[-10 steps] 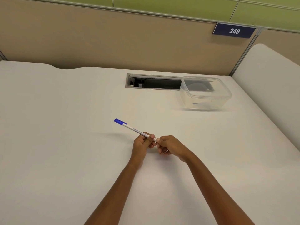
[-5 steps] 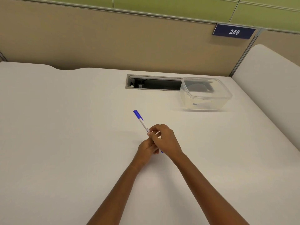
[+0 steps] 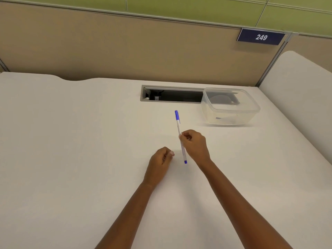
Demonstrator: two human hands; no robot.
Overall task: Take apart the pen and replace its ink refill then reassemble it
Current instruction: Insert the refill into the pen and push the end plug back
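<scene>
Right hand (image 3: pixel 195 145) pinching white blue-capped plastic pen (image 3: pixel 180 136) mid-barrel at frame centre; left hand (image 3: pixel 160 159) curling loosely, holding nothing visible; one-handed grip risking the pen slipping when cap gets pulled.

A white desk (image 3: pixel 71 141) runs up to a tan partition panel (image 3: pixel 125 49), with green panels (image 3: pixel 179 6) above it. A dark blue plate (image 3: pixel 261 37) (it reads 249) hangs at the right. A cable slot (image 3: pixel 172 95) opens in the desktop near the partition.
</scene>
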